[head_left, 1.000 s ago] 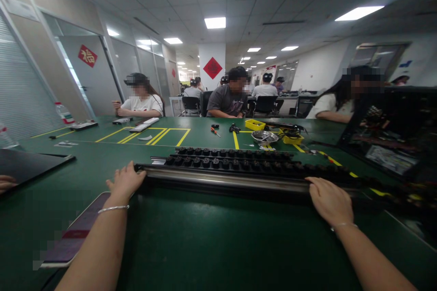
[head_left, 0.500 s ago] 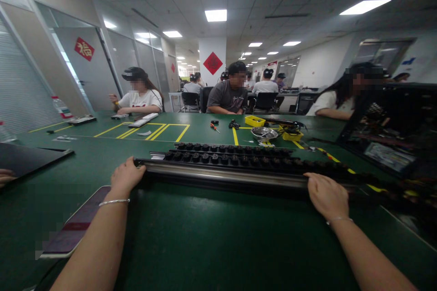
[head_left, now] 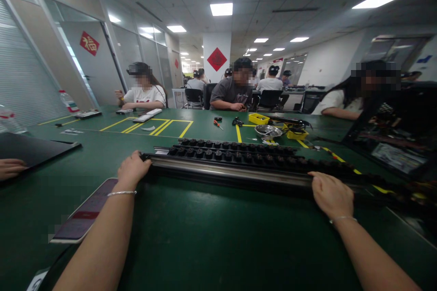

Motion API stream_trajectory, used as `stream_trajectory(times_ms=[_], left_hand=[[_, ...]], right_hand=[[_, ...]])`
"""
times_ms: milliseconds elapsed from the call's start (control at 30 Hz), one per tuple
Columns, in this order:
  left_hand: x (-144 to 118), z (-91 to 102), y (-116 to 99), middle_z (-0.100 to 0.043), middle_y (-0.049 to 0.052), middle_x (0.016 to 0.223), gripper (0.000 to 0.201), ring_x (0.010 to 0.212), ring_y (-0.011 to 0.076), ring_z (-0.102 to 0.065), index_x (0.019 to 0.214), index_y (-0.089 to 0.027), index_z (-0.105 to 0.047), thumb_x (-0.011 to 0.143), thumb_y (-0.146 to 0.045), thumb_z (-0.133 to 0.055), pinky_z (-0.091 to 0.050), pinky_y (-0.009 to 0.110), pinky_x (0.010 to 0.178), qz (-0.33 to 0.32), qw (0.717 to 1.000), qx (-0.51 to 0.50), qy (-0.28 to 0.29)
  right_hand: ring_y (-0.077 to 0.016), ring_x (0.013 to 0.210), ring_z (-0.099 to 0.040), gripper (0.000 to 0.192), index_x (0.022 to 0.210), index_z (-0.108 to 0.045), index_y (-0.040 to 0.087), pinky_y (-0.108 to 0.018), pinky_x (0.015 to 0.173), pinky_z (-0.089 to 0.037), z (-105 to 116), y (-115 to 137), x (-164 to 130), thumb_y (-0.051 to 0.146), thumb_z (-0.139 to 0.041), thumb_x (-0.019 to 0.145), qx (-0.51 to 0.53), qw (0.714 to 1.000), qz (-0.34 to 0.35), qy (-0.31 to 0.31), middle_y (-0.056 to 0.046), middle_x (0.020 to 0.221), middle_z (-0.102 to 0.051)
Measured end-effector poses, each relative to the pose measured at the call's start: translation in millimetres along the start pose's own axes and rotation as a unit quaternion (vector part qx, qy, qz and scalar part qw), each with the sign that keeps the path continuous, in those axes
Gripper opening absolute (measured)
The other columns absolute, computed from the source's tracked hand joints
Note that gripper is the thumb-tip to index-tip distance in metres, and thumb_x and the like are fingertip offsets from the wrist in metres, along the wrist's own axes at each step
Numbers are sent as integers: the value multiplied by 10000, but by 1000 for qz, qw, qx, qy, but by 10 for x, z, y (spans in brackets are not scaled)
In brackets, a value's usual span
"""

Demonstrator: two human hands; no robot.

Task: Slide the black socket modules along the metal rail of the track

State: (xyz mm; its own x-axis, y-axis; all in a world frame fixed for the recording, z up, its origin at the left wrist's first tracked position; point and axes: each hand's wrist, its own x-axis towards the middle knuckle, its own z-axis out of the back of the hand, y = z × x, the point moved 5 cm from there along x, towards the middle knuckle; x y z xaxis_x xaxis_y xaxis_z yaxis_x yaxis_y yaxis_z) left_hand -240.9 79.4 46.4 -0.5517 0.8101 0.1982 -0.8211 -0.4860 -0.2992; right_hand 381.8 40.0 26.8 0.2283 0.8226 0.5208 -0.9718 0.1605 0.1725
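While both arms stretch out over the green table [head_left: 211, 236], the left hand [head_left: 133, 170] curls around the near-left end of a long black roller rail [head_left: 232, 170], and the right hand [head_left: 331, 195] lies palm-down over its silver front edge farther right, fingers bent on it. That rail lies flat across the table, its rows of dark round wheels facing up. A phone [head_left: 85, 213] lies just beside the left forearm. Beyond the rail sit a metal bowl [head_left: 268, 132], yellow bins [head_left: 258, 119] and a red-handled screwdriver [head_left: 216, 123]. Another person's hand [head_left: 10, 168] rests on the far left beside a dark panel [head_left: 34, 150].
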Motion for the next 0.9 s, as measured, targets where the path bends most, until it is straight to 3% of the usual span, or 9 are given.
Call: stream_trajectory(times_ms=[300, 567, 900], left_hand=[[-81, 46, -70, -600, 244, 1151, 584, 1089, 391, -553, 1180, -62, -534, 763, -467, -478, -462, 458, 852, 14, 999, 11, -26], [-126, 47, -161, -624, 234, 1091, 498, 1015, 373, -585, 1094, -69, -599, 781, -424, -447, -471, 442, 826, -21, 998, 46, -25], [-142, 42, -196, -646, 220, 1063, 478, 1004, 375, -596, 1111, -95, -580, 784, -418, -449, -467, 447, 807, -22, 999, 27, -11]], right_hand=[[-264, 1122, -530, 475, 1089, -651, 208, -466, 945, -396, 4, 12, 6, 310, -239, 875, 1, 1000, -4, 15, -70, 1167, -638], [-260, 1097, -545, 465, 1070, -661, 199, -450, 922, -410, -6, 8, -2, 295, -252, 871, -2, 1000, 7, 1, -72, 1143, -651], [-253, 1102, -544, 479, 1071, -660, 215, -434, 926, -402, 12, 21, 1, 316, -235, 877, -7, 1000, 2, 4, -59, 1152, -648]])
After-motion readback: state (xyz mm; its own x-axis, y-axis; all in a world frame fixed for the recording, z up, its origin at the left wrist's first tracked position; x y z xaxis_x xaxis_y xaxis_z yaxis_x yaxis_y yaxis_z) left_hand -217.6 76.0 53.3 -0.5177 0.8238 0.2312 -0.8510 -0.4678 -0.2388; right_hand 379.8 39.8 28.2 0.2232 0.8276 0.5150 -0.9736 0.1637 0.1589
